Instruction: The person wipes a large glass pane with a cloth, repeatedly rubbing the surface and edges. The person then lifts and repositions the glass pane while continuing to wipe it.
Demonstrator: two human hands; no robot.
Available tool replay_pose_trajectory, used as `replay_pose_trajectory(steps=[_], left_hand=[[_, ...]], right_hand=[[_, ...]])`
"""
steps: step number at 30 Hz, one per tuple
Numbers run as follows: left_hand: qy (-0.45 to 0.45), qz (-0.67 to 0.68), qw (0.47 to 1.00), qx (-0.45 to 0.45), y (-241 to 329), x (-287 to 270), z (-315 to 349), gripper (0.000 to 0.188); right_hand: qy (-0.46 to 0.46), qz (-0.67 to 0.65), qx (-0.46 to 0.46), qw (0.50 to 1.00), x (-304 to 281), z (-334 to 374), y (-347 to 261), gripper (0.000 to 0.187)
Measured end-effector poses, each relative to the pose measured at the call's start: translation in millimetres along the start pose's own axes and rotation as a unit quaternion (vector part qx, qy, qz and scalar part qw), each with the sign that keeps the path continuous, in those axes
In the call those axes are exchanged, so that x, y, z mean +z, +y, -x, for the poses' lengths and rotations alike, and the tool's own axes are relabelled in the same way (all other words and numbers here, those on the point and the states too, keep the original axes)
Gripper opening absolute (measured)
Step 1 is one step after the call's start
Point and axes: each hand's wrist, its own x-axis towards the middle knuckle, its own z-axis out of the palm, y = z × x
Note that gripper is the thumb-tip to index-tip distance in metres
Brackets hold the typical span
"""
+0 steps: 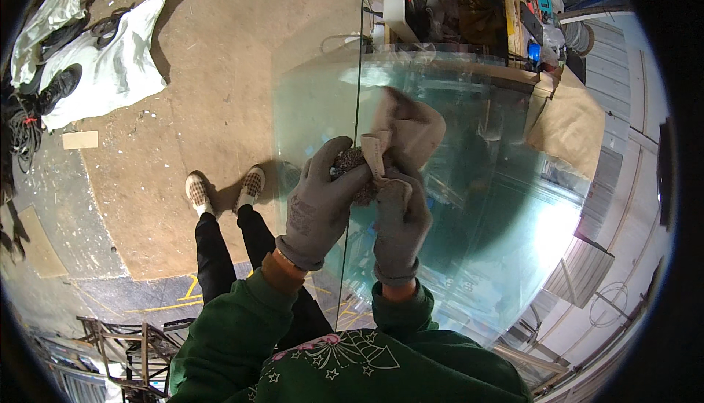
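Note:
My left hand (320,203), in a grey work glove, is closed around a brownish, wiry steel wool pad (350,161). Part of the pad sticks out below the fingers, between the two hands. In a matching glove, my right hand (400,220) grips a crumpled beige cloth (414,130) that fans out beyond the fingertips. Both hands are close together over the upright edge of a large glass sheet (358,95). More greenish glass sheets (469,212) stand stacked to the right. The gloves hide how far pad and cloth touch the edge.
Brown board (213,51) covers the floor on the left, with white sheeting (121,66) and dark cables (26,135) farther off. Brown paper (568,124) lies over the far right of the glass. A cluttered shelf (469,7) stands beyond, a metal frame rack (128,348) at lower left.

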Motion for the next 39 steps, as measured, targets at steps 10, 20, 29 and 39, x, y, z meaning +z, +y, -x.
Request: replay_pose_trajectory(steps=[10,20,29,39], left_hand=[[0.094,0.171,0.977,-0.088,4.6,11.9,4.8,0.058],[0.055,0.250,0.960,-0.112,-9.6,8.2,11.0,0.057],[-0.049,0.000,0.983,-0.178,-0.2,20.1,102.5,0.093],[-0.068,-0.095,0.979,-0.170,-4.9,71.4,132.2,0.089]], right_hand=[[-0.111,-0.318,0.202,0.920,-18.8,-7.1,-3.1,0.068],[-0.158,-0.045,0.099,0.981,11.6,-5.6,14.1,0.058],[-0.107,0.139,-0.049,0.983,33.8,6.1,18.6,0.062],[-0.059,0.226,0.012,0.972,55.2,5.8,13.1,0.048]])
